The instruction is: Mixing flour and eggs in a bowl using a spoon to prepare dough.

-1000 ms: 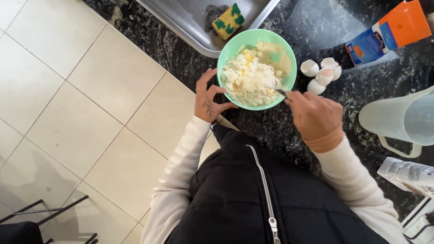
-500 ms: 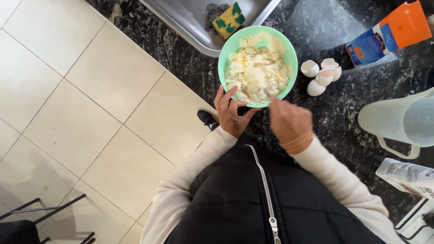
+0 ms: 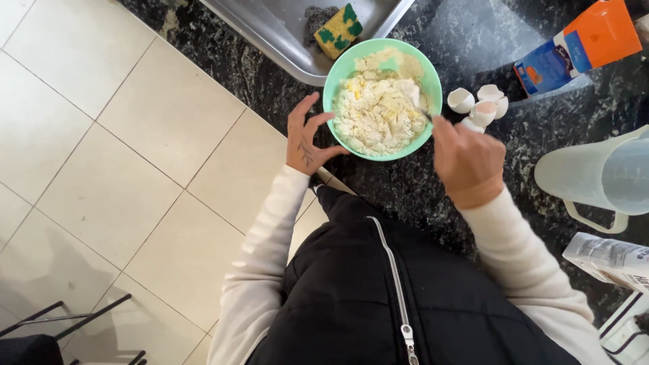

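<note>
A mint-green bowl (image 3: pixel 336 78) stands on the dark speckled counter, filled with crumbly pale dough (image 3: pixel 375 111) flecked with yellow. My left hand (image 3: pixel 305 137) rests against the bowl's left rim, fingers spread along its side. My right hand (image 3: pixel 466 159) is at the bowl's right edge, closed on a utensil (image 3: pixel 418 100) whose end is buried in the dough. Both arms wear cream sleeves.
Broken eggshells (image 3: pixel 480 105) lie right of the bowl. A steel sink (image 3: pixel 284 34) with a yellow-green sponge (image 3: pixel 338 30) is behind it. An orange and blue carton (image 3: pixel 574 47), a clear plastic jug (image 3: pixel 605 179) and a white packet (image 3: pixel 608 260) sit at right. Tiled floor lies left.
My right hand has swung from the bowl's near edge back to its right side, with the utensil in the dough. My left hand has stayed on the bowl's left rim.
</note>
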